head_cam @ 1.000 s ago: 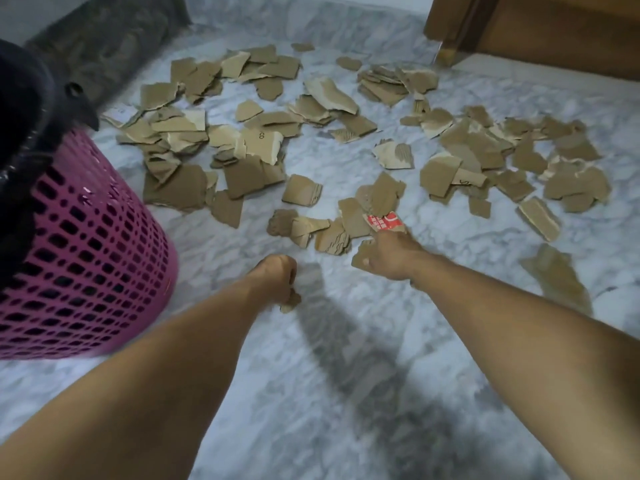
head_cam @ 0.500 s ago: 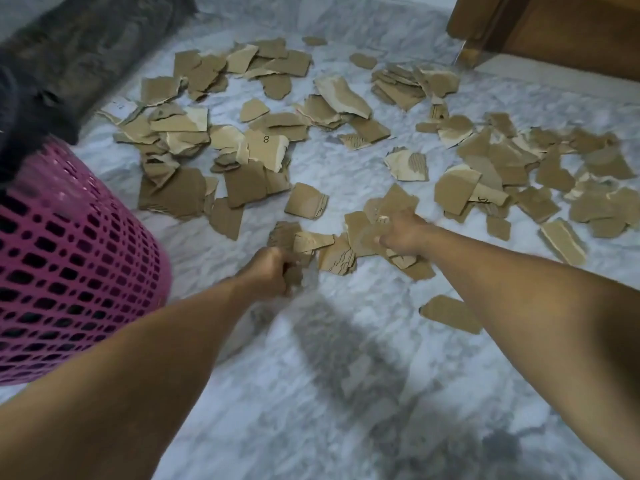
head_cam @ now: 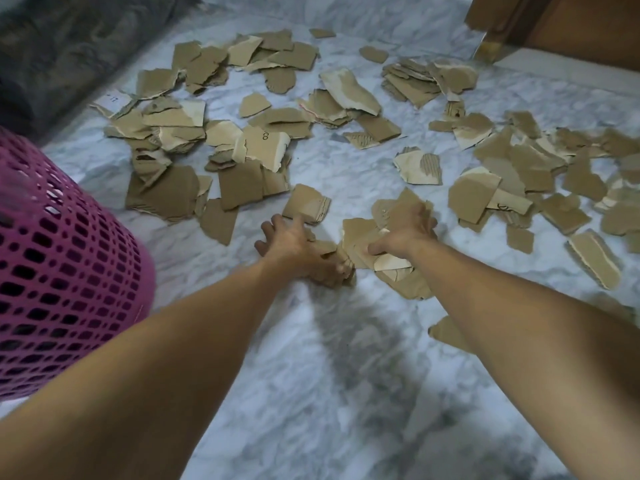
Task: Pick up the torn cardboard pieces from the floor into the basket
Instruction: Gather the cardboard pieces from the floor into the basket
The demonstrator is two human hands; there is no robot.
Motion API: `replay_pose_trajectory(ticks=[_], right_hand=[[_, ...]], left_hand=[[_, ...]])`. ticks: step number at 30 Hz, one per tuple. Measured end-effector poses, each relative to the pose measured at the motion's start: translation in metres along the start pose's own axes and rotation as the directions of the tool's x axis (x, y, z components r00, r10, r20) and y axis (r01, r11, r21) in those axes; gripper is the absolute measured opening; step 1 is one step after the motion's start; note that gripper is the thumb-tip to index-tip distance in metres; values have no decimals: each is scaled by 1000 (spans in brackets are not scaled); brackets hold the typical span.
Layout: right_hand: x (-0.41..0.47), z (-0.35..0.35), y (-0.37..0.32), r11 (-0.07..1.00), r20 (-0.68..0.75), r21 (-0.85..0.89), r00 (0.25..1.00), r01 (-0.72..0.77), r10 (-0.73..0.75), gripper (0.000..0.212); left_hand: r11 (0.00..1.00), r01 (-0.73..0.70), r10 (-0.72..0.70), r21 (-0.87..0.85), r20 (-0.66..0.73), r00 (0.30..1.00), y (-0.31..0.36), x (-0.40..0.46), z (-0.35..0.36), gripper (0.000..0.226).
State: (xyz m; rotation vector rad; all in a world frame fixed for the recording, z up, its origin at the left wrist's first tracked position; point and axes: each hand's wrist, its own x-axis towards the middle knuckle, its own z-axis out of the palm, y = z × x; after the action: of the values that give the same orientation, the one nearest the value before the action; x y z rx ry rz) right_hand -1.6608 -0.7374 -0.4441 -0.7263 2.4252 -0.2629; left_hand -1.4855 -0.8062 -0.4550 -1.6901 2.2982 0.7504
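Note:
Several torn brown cardboard pieces lie scattered across the white marble floor. My left hand rests low on the floor, its fingers spread toward a piece while its palm and thumb clasp a small wad of pieces. Just to the right, my right hand presses down on a loose heap of pieces, thumb and fingers closed around some of them. The pink perforated basket stands at the left, beside my left forearm.
A dark mottled rug or cushion runs along the top left. Wooden furniture with a leg stands at the top right. One cardboard piece lies partly under my right forearm. Bare marble lies near me.
Both hands have moved forward and toward each other onto the nearest heap of pieces. The left hand's fingers have spread out. The view has shifted forward, so the basket sits lower left.

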Motion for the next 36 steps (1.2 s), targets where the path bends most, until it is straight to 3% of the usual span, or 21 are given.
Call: replay_pose_trajectory(ticks=[4,9,11,15,18,22,25,28,31,36], right_hand=[[-2,0,0,996,77,88,997,11,-18,119],[-6,2,-2,996,32,17,996,86,-87,62],[-6,3,0,995,62,24,994,94,-95,53],[-4,-2,0,980,71,97,981,175,-182,42],[0,-12,-2,940,58,175,950,293,-307,38],[8,-18,-5,891,79,120,890,438,-448,56],[12,-17,-7,858,80,-90,862,506,-501,88],[18,-14,-3,829,171,-257,867,497,-467,110],[26,-14,-2,815,237,-313,871,488,-431,128],[28,-11,-5,782,206,-376,867,498,-453,132]], left_hand=[[1000,-15,15,-21,-15,1000,11,0,10,79],[976,-115,114,-182,-14,993,19,-2,14,43],[969,-137,131,-204,-43,990,20,-3,16,32],[960,-180,169,-213,-67,983,15,3,12,32],[949,-210,207,-235,-40,978,10,13,-1,50],[948,-267,259,-172,-71,963,4,31,-21,57],[965,-232,232,-120,-16,973,2,44,-27,74],[981,-188,185,51,49,981,3,50,-21,86],[967,-214,204,142,81,976,3,54,-17,98],[947,-264,248,184,109,963,10,57,-21,90]])
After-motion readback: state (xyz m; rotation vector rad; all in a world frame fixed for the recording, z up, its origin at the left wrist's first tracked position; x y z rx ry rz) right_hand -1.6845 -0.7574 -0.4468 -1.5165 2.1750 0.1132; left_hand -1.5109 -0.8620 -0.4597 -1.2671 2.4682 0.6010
